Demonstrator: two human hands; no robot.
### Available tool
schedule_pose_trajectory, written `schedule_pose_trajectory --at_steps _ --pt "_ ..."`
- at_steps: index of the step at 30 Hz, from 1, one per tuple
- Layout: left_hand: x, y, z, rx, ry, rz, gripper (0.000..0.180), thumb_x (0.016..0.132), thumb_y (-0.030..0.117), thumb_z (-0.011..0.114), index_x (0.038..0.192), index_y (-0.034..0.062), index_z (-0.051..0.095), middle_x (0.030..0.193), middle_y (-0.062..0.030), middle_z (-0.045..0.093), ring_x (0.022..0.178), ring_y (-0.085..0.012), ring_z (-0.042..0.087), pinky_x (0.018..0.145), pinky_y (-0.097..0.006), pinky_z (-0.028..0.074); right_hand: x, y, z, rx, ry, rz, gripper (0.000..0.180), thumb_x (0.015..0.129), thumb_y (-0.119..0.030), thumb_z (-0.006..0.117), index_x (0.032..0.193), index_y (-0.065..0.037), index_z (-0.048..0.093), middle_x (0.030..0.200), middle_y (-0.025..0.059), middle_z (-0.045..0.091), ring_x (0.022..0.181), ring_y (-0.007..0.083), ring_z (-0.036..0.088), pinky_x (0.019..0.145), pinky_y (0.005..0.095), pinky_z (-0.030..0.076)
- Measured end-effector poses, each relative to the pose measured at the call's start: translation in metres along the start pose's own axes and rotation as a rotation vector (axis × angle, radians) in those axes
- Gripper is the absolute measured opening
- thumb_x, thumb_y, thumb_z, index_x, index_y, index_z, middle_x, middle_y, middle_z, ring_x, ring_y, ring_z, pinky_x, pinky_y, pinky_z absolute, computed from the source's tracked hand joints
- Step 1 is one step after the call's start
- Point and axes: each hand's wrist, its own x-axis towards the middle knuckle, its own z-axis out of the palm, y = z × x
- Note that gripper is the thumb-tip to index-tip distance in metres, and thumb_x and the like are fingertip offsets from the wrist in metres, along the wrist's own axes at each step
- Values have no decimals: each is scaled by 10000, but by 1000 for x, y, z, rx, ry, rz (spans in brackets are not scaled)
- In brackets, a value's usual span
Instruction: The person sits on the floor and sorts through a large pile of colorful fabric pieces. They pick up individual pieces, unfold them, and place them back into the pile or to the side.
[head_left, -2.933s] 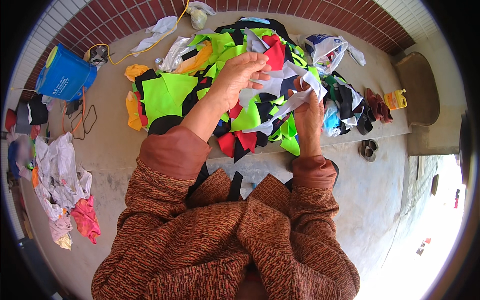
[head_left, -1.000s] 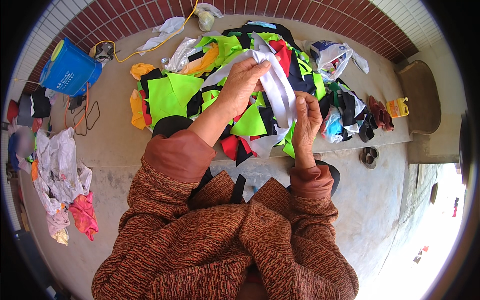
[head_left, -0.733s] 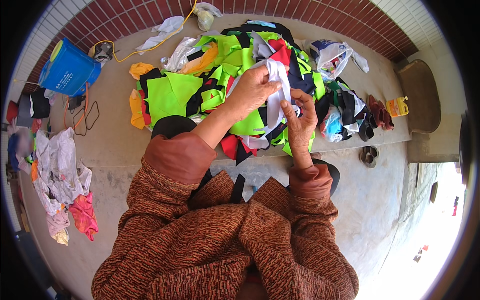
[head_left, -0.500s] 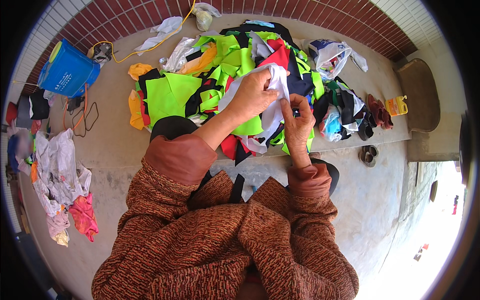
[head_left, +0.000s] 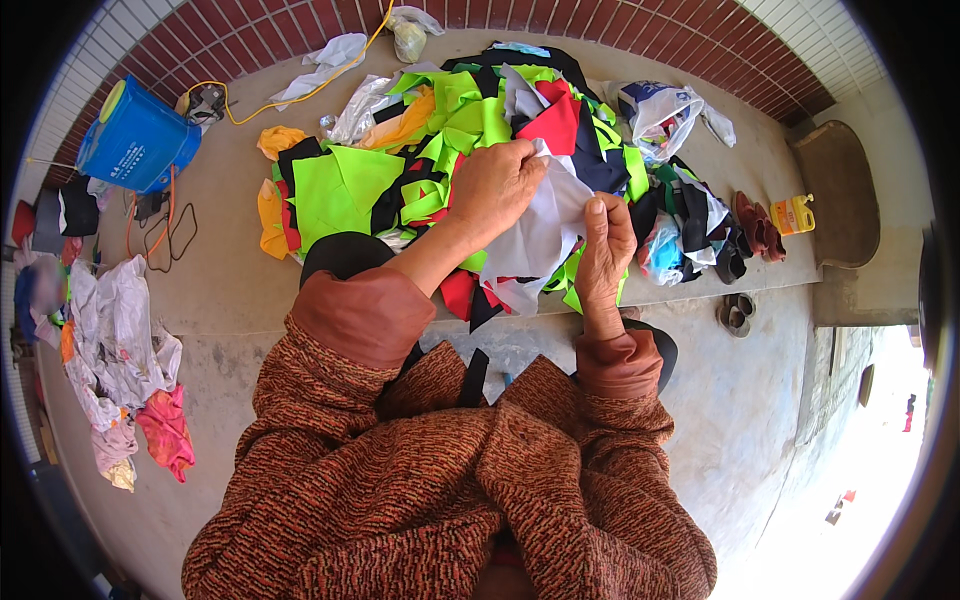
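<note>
A white piece of cloth point(head_left: 540, 235) is stretched between my two hands and hangs down below them. My left hand point(head_left: 498, 188) is closed on its upper left part, knuckles upward. At its right edge my right hand point(head_left: 606, 245) pinches the cloth between thumb and fingers. Under and behind them lies a big heap of fabric scraps: bright green pieces point(head_left: 345, 190), a red piece point(head_left: 553, 125), and black, grey and orange ones. The cloth covers part of the heap's near side.
A blue tank point(head_left: 137, 140) with an orange hose stands at the left, above crumpled light cloths point(head_left: 115, 330). To the right of the heap are a white plastic bag point(head_left: 660, 115), dark red shoes point(head_left: 757, 225) and a yellow jug point(head_left: 793, 214). A tiled wall point(head_left: 560, 18) runs behind.
The white cloth, bunched between my hands before, is now spread wider. My left hand has turned and come slightly lower, and the right hand's fingers have closed more on the edge.
</note>
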Motion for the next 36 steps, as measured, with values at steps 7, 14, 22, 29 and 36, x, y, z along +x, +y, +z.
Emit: schedule_pose_trajectory --at_steps 7,14,22,29,36 --pt "4 -8 -3 -377 -12 -163 274 777 261 548 688 8 608 527 -132 527 488 -252 519 494 -352 385 7 15 -8 99 99 60 197 915 -207 526 806 -45 547 746 -50 476 703 46 384 657 188 326" --pt "5 -11 0 -952 -49 -407 277 749 251 573 651 -8 597 591 -15 512 529 -88 423 493 -270 335 7 21 -12 106 14 238 293 903 -331 519 798 -59 550 723 -55 456 687 42 369 631 193 314" --pt "5 -3 -15 -707 -271 -78 247 784 232 573 738 -8 608 632 29 531 590 -46 455 561 -226 364 3 15 -10 262 -408 544 642 909 -541 348 1270 -16 432 1161 99 536 1042 190 516 892 319 392" --pt "3 4 -23 -644 -557 -85 231 768 214 589 632 29 584 603 63 507 579 -23 427 540 -219 340 13 28 -13 643 -267 328 657 816 -469 578 1245 8 434 1226 157 496 1130 266 481 1003 400 317" --pt "-1 -2 -16 -322 -671 -54 264 698 131 612 549 51 410 530 49 379 523 -57 334 482 -264 278 14 3 -7 616 -209 259 593 717 -26 694 1245 -10 424 1185 129 511 1036 221 525 899 360 416"
